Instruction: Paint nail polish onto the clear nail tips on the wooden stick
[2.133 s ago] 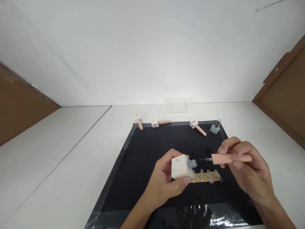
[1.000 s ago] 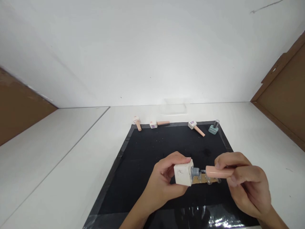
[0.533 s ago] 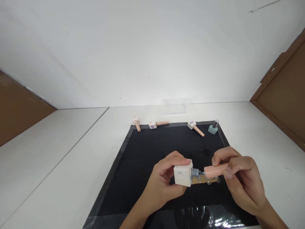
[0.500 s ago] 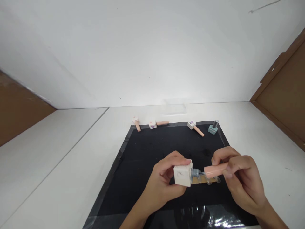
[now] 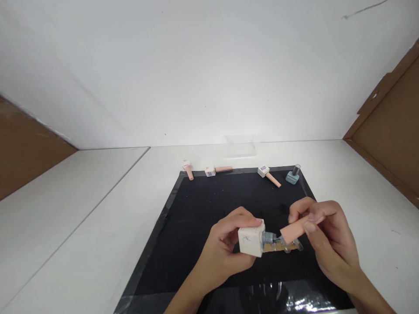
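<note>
My left hand [image 5: 225,244] grips a small white square nail polish bottle [image 5: 251,239], tipped on its side with its grey neck pointing right. My right hand [image 5: 322,237] pinches the long pink cap [image 5: 297,230], whose brush end sits at the bottle's neck, the cap tilted up to the right. Both are held just above a brown strip carrying clear false nails [image 5: 288,247] that lies on the black mat [image 5: 203,209].
Along the mat's far edge lie three white bottles with pink caps [image 5: 188,168] [image 5: 218,170] [image 5: 267,174] and a teal bottle with a grey cap [image 5: 293,175] stands. The mat rests on a white table [image 5: 81,209]. Brown panels flank both sides.
The brush went from out in the air into the bottle's neck. The pink cap has since tilted upward at its right end. The left hand stayed nearly still.
</note>
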Tool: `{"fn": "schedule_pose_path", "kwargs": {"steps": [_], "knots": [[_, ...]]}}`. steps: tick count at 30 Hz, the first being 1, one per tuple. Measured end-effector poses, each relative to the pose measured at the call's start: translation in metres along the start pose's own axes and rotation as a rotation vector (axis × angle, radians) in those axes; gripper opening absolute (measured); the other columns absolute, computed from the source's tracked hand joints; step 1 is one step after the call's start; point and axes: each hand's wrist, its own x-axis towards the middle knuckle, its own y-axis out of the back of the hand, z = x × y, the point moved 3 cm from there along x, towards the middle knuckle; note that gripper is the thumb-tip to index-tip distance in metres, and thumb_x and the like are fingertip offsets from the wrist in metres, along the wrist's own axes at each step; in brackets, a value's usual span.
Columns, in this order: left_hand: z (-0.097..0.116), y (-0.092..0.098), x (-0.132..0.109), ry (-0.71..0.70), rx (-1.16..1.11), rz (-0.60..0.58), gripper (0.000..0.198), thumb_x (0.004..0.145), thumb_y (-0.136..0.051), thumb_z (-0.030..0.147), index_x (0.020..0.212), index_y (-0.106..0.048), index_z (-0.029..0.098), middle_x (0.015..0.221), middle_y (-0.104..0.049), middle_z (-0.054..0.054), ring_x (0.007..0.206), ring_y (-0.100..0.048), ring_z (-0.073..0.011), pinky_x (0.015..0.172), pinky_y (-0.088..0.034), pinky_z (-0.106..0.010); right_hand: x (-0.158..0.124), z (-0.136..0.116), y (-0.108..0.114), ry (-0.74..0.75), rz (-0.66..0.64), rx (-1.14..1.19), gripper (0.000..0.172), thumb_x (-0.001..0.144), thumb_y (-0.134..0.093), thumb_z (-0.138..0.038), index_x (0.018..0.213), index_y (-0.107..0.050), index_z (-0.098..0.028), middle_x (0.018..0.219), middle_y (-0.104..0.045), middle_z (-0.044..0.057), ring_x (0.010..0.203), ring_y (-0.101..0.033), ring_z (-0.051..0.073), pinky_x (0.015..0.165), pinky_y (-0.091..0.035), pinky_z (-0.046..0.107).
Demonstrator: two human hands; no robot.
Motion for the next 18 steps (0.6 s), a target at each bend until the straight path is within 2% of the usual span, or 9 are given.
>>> {"fn": "schedule_pose_path", "kwargs": {"steps": [4,8,18], "knots": [[0.0019,-0.0007,-0.0004,-0.001,-0.007,-0.012,0.046,0.057,-0.065,-0.004,0.091,-0.071,0.026,0.076,-0.056,-0.001,0.059,-0.052,-0.0091,0.050,-0.037,-0.017,0.0010,0.0009,-0.0020,-0.063,0.059,0.000,0.006,0.096,-0.043,-0.024,0.092,-0.045,-0.028,0.082,-0.054,0.000,0.062,-0.050,0.013,0.051,-0.043,0.022],[0.0037,-0.0011,0.0001,0.011,0.009,-0.015,0.038,0.058,-0.068,0.001,0.088,-0.070,0.023,0.075,-0.056,-0.001,0.056,-0.050,-0.0087,0.049,-0.036,-0.017,0.0021,0.0009,-0.0033,-0.082,0.126,-0.005,0.006,0.095,-0.047,-0.028,0.089,-0.047,-0.026,0.077,-0.055,-0.001,0.059,-0.051,0.012,0.051,-0.044,0.021],[0.0040,-0.0025,0.0002,-0.018,-0.046,-0.007,0.045,0.057,-0.067,-0.003,0.090,-0.071,0.026,0.075,-0.056,0.000,0.056,-0.049,-0.0075,0.050,-0.036,-0.017,0.0032,0.0066,-0.0040,-0.169,0.154,0.101,0.009,0.092,-0.053,-0.031,0.085,-0.051,-0.025,0.075,-0.056,-0.002,0.058,-0.053,0.010,0.053,-0.047,0.020]]}}
